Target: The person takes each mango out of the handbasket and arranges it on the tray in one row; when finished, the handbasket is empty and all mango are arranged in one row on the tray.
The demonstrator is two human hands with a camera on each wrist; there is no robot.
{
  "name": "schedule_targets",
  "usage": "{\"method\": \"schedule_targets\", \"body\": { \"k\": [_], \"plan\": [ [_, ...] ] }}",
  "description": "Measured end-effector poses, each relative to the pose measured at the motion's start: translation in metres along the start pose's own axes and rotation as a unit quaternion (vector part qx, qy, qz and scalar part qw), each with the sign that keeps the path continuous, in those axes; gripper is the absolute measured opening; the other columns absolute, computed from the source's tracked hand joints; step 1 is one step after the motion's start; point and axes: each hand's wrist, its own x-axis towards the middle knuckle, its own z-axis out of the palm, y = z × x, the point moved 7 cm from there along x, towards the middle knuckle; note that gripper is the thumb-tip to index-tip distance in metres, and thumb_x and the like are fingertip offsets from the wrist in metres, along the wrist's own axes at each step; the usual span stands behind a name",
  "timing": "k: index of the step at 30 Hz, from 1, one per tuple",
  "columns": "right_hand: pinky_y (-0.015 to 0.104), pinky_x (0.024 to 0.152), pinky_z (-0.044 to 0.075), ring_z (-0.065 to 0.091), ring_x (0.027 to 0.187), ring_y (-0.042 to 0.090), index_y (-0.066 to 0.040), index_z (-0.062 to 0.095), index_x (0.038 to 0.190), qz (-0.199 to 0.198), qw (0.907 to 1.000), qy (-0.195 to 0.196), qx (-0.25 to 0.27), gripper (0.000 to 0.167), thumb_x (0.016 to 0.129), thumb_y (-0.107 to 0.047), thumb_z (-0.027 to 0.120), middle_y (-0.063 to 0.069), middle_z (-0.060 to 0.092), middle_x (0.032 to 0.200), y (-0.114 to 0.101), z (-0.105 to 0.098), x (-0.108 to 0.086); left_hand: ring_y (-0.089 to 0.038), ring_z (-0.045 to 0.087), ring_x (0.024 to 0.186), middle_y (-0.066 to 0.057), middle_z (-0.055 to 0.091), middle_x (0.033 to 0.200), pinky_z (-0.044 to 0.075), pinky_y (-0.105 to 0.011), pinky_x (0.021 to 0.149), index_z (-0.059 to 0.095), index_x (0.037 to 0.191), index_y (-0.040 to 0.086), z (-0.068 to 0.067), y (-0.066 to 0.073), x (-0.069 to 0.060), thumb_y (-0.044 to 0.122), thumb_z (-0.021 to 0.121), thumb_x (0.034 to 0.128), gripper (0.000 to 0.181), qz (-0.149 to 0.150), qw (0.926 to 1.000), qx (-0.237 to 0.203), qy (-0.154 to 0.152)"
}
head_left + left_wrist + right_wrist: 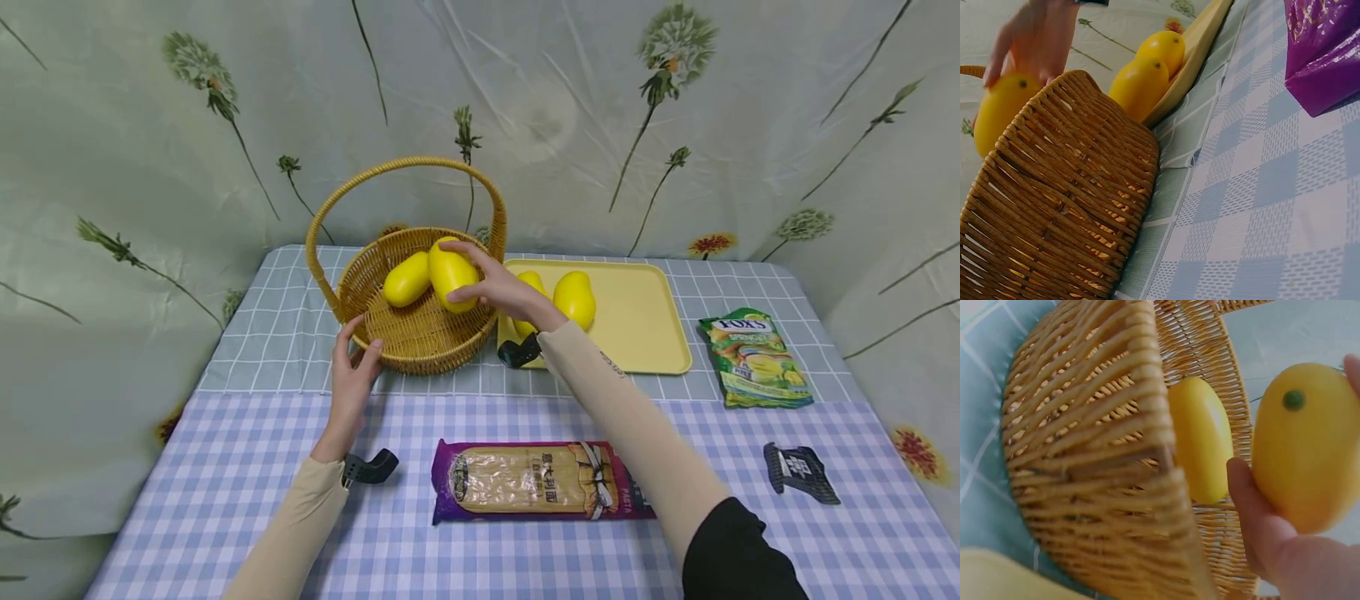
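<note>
In the head view my right hand point(504, 287) holds a yellow mango point(450, 271) over the right side of a wicker basket point(431, 360), thumb on one side and fingers on the other. The right wrist view shows this mango point(1307, 447) above the rim, its green stem spot facing the camera. Another mango point(407, 280) lies inside the basket. My left hand point(352, 379) grips the basket's near-left rim with thumb and fingers; it is out of sight in the left wrist view. Two more mangoes point(574, 300) lie on a yellow tray point(637, 325), one partly hidden by my right hand.
A purple pasta packet point(525, 481) lies at the front, partly under my right forearm. To the right are a green candy bag point(756, 358) and a small black item point(801, 472). The basket's tall handle point(408, 162) arches above it. A flowered curtain point(555, 125) hangs behind the table.
</note>
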Motion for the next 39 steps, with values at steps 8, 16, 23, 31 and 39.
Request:
{"method": "schedule_targets", "body": {
  "k": [8, 16, 23, 31, 39],
  "plan": [
    [0.047, 0.093, 0.038, 0.038, 0.122, 0.025, -0.023, 0.038, 0.147, -0.009, 0.9998, -0.016, 0.005, 0.058, 0.093, -0.007, 0.052, -0.004, 0.016, 0.153, -0.002, -0.016, -0.027, -0.036, 0.031, 0.133, -0.018, 0.012, 0.153, 0.036, -0.043, 0.106, 0.024, 0.149, 0.006, 0.000, -0.002, 0.001, 0.012, 0.049, 0.1005, 0.055, -0.005, 1.0000, -0.001, 0.000],
    [0.043, 0.094, 0.043, 0.048, 0.114, 0.032, -0.023, 0.037, 0.147, -0.009, 0.9995, 0.007, -0.029, 0.062, 0.091, -0.011, 0.060, 0.007, 0.018, 0.151, 0.011, -0.051, -0.053, -0.030, 0.035, 0.131, -0.015, 0.018, 0.152, 0.038, -0.044, 0.104, 0.026, 0.149, 0.010, -0.010, -0.023, 0.011, 0.015, 0.049, 0.1008, 0.054, -0.001, 1.0000, -0.005, 0.005],
    [0.046, 0.101, 0.034, 0.035, 0.126, 0.031, -0.022, 0.034, 0.148, 0.002, 0.9983, 0.052, -0.026, 0.063, 0.092, -0.012, 0.060, 0.003, 0.015, 0.155, 0.023, -0.090, -0.082, -0.033, 0.033, 0.133, -0.018, 0.015, 0.152, 0.038, -0.044, 0.104, 0.025, 0.149, 0.008, -0.006, -0.013, 0.006, 0.011, 0.048, 0.1010, 0.053, -0.002, 1.0000, -0.003, 0.004],
    [0.048, 0.104, 0.030, 0.030, 0.128, 0.029, -0.025, 0.030, 0.150, 0.024, 0.9913, 0.127, -0.024, 0.064, 0.095, -0.010, 0.057, 0.005, 0.010, 0.156, 0.038, -0.143, -0.122, -0.035, 0.031, 0.134, -0.018, 0.013, 0.153, 0.037, -0.045, 0.104, 0.025, 0.149, 0.008, -0.003, -0.007, 0.004, 0.012, 0.048, 0.1008, 0.054, -0.002, 1.0000, 0.008, 0.003],
    [0.054, 0.111, 0.020, 0.022, 0.132, 0.032, -0.026, 0.018, 0.154, 0.076, 0.9768, 0.199, -0.026, 0.071, 0.096, -0.013, 0.056, 0.009, 0.003, 0.158, 0.060, -0.175, -0.150, -0.030, 0.034, 0.132, -0.013, 0.014, 0.153, 0.038, -0.045, 0.103, 0.025, 0.150, 0.011, -0.010, -0.023, 0.013, 0.013, 0.048, 0.1011, 0.054, 0.006, 0.9998, 0.018, 0.011]
  ]
}}
